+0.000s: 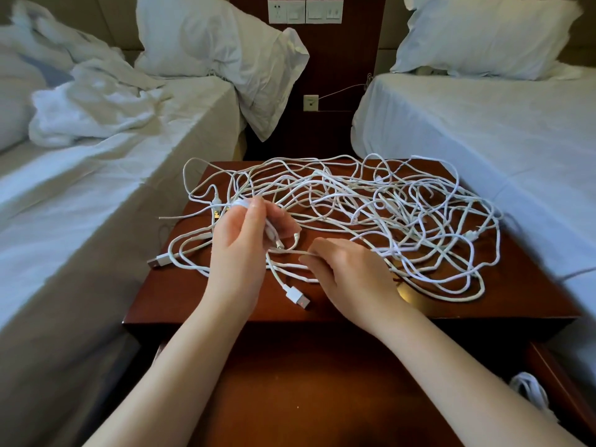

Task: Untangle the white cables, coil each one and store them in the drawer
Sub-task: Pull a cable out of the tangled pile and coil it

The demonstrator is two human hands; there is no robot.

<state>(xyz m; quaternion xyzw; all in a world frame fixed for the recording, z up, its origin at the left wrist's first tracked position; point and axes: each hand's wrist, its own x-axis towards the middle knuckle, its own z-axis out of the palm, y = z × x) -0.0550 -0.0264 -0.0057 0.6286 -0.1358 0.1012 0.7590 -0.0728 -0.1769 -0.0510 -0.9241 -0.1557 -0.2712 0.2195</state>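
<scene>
A tangle of white cables point(396, 217) spreads over the top of a dark wooden nightstand point(529, 298). My left hand point(240, 250) is raised over the left part and grips a small coil of white cable wound round its fingers. My right hand point(348, 272) pinches a strand of the same cable just to the right. A loose USB plug point(298, 296) lies between my hands, another USB plug point(158, 261) at the left edge. Below, the drawer point(322, 398) stands open, with a coiled white cable point(529, 391) in its right corner.
A bed with rumpled white sheets point(96, 150) stands close on the left, a made bed point(500, 130) on the right. Pillows lean at both heads. A wooden wall panel with sockets and switches point(304, 11) rises behind the nightstand.
</scene>
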